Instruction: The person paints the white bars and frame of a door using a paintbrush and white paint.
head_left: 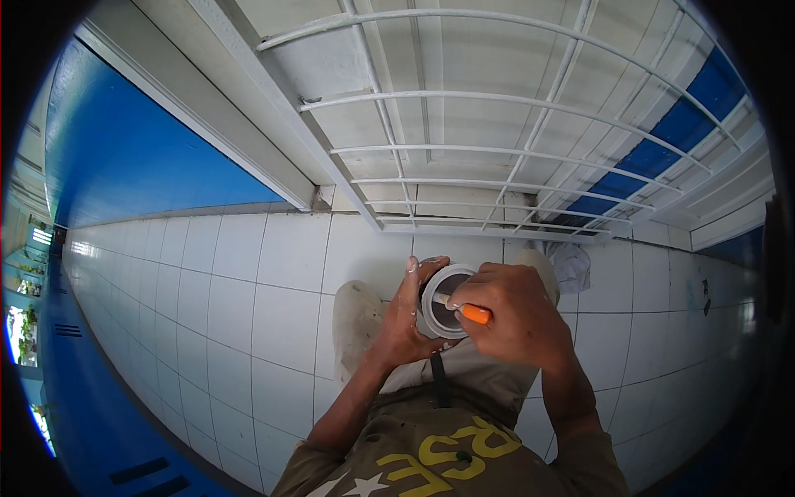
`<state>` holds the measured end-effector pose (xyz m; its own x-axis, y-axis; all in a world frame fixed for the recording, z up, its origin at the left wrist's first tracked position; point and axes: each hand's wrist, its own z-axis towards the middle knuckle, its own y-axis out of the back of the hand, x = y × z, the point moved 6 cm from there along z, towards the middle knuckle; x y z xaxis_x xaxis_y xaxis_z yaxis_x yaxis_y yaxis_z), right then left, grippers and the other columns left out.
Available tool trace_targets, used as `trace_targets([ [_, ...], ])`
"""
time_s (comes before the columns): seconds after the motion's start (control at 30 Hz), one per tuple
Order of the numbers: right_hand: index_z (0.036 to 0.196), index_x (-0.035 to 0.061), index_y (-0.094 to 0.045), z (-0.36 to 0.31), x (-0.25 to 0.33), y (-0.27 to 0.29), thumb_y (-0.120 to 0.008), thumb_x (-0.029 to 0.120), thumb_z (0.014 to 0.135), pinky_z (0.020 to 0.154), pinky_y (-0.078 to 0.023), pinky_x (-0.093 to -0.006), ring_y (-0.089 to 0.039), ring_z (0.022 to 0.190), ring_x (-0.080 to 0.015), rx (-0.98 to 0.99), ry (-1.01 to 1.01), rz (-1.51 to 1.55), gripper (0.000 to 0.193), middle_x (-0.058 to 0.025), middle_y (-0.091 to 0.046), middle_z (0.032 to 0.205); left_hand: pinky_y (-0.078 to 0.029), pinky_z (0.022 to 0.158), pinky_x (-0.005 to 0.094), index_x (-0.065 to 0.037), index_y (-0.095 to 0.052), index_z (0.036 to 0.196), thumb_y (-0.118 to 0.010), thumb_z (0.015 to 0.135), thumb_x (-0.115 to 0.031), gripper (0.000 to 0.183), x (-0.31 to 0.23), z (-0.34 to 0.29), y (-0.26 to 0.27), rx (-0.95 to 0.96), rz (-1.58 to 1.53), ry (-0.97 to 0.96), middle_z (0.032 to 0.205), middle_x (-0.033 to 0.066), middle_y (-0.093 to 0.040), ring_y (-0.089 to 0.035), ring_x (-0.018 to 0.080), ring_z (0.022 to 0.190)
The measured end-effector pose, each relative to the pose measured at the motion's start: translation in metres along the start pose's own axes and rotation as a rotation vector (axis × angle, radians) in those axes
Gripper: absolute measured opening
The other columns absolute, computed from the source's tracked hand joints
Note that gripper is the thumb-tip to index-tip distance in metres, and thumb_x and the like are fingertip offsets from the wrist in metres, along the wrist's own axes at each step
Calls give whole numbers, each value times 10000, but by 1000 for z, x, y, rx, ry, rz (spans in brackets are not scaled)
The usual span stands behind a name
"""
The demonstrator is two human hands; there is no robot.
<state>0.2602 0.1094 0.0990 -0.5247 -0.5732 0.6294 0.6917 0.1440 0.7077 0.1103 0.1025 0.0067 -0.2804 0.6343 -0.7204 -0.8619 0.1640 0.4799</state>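
My left hand (406, 319) is wrapped round the side of a round paint can (428, 310) with a pale rim, holding it in front of my lap. White smears mark its fingers. My right hand (517, 311) grips an orange-handled paintbrush (476, 313) over the can. The brush's pale lower part slants into the opening, where its tip is hard to make out. The inside of the can looks greyish. Both hands are close together, with the right one covering part of the can's right rim.
A white metal grille (464, 149) stands just ahead, before a white panelled door (464, 66). A blue wall (157, 141) runs along the left. White floor tiles (281, 306) lie beneath me. A crumpled pale cloth or bag (570, 267) lies by the grille's foot.
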Motion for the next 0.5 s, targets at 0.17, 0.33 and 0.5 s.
trace_targets([
  [0.17,786,55,-688,-4,-7,-4,-701,32,656,618,-502,-453,-650,696,-344,-41,-33,-5,133,-133,-662,702,-498,1062,496,-112,129,1636,-965,600,-79,1507,-5,3,0,-33,-87,21,1488,292,-479,-542,457,1326],
  [0.33,806,47,-704,-12,-3,14,-712,40,671,598,-500,-431,-646,658,-346,-151,-41,60,136,-151,-664,703,-502,1069,477,-66,119,1629,-987,622,-179,1500,-5,1,-5,-14,-19,-1,1480,275,-510,-578,413,1302],
  [0.5,815,32,-727,-17,-6,32,-744,44,682,610,-530,-374,-684,654,-341,-195,-48,199,134,-166,-706,753,-487,1066,501,-62,81,1635,-980,573,-72,1501,3,-7,-11,-9,-86,54,1468,307,-491,-548,461,1314],
])
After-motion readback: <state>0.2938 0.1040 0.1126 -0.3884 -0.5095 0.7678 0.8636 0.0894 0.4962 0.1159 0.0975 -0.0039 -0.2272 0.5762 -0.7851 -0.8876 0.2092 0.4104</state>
